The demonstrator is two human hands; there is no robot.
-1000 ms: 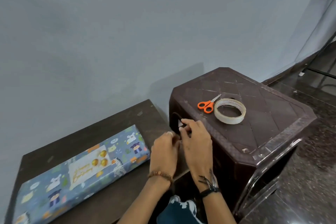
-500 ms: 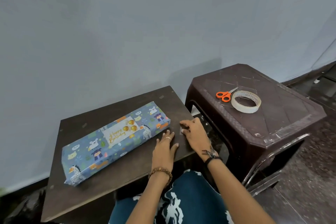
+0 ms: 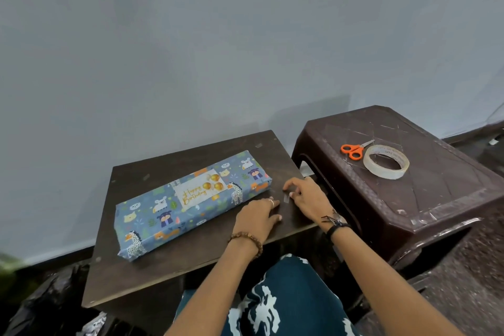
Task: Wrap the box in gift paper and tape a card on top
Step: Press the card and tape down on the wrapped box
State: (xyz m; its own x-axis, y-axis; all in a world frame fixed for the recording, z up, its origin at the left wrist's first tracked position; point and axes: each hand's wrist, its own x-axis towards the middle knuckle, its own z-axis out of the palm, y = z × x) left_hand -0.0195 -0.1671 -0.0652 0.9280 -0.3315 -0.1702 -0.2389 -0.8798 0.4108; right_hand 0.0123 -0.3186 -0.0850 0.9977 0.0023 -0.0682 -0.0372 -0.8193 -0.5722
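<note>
two hands rest on the dark wooden table point(image 3: 152, 262): the right hand point(image 3: 308, 199) pinches a small clear tape strip point(image 3: 287, 197) in its grip. the left hand point(image 3: 257, 219) lies flat with fingers spread, just beside the long blue animal-print wrapped box point(image 3: 169, 215), which carries a white birthday card point(image 3: 200, 192).

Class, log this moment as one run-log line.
box: wrapped, card on top | right hand: pinching tape piece | left hand: resting on table

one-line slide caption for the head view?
Right hand pinches a tape strip beside the wrapped box, card on top.
</note>
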